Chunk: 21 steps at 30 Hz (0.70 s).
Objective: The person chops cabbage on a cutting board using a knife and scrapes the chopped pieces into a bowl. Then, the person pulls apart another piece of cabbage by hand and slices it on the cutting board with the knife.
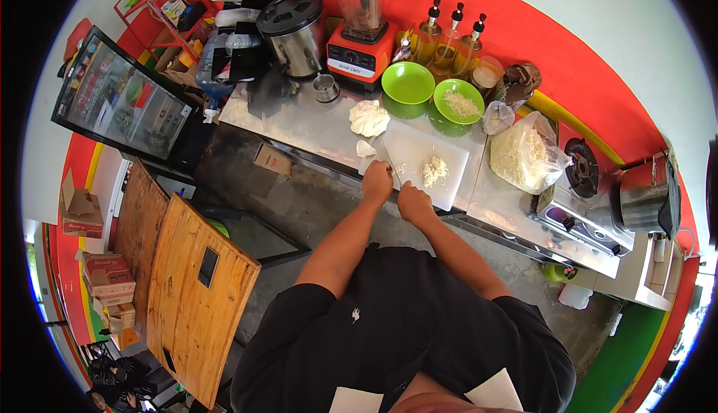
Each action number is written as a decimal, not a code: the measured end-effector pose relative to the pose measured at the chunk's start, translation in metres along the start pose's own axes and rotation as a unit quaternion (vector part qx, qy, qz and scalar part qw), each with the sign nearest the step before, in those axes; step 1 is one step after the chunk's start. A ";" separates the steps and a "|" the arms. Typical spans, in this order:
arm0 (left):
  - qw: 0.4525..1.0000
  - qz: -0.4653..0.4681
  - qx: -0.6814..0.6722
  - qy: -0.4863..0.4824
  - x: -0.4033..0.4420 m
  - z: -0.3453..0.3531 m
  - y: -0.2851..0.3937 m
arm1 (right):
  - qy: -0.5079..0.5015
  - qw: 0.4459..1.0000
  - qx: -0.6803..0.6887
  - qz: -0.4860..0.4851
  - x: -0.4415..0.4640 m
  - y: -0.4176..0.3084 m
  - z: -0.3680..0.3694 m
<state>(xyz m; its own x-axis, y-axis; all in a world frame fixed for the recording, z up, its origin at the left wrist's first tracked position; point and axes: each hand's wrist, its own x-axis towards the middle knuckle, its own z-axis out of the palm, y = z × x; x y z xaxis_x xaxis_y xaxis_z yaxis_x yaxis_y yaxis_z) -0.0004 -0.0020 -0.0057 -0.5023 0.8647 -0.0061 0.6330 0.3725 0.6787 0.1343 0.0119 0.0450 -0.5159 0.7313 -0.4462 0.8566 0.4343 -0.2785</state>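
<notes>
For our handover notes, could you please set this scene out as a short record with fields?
Left hand: near the knife, hold unclear
Right hand: knife in its grip
Board: under a chopped white pile
Green bowls: two, the right one holding shreds
Plastic bag: right of the board

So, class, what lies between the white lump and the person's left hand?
In the head view, a small white piece lies between the white lump and the left hand.

One wide head-worn view, forward and steeply down over the steel counter (288, 120), details toward the curved rim uncertain.
</notes>
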 end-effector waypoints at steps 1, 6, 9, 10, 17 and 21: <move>1.000 -0.001 0.000 0.000 0.000 -0.001 0.001 | -0.004 1.000 -0.007 -0.004 0.001 0.000 0.001; 1.000 -0.022 0.017 -0.013 -0.004 -0.006 0.007 | -0.003 1.000 0.000 0.004 -0.002 -0.001 0.004; 1.000 -0.018 0.015 -0.018 -0.005 -0.009 0.005 | -0.012 1.000 -0.015 -0.003 -0.001 -0.002 -0.003; 1.000 -0.017 0.016 -0.018 -0.005 -0.009 0.004 | -0.017 1.000 -0.019 -0.003 0.000 -0.002 -0.004; 0.999 -0.052 0.009 -0.012 -0.007 -0.010 0.004 | 0.005 1.000 0.029 0.011 -0.004 -0.003 0.001; 0.995 -0.081 0.009 -0.053 -0.006 -0.015 0.003 | 0.000 1.000 -0.001 -0.007 -0.003 -0.005 -0.002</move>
<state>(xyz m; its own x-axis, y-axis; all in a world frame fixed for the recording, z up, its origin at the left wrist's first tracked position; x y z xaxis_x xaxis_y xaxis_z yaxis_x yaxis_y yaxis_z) -0.0042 -0.0115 0.0070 -0.5346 0.8230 -0.1920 0.5598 0.5151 0.6491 0.1318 0.0082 0.0492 -0.5286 0.7251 -0.4414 0.8488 0.4462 -0.2835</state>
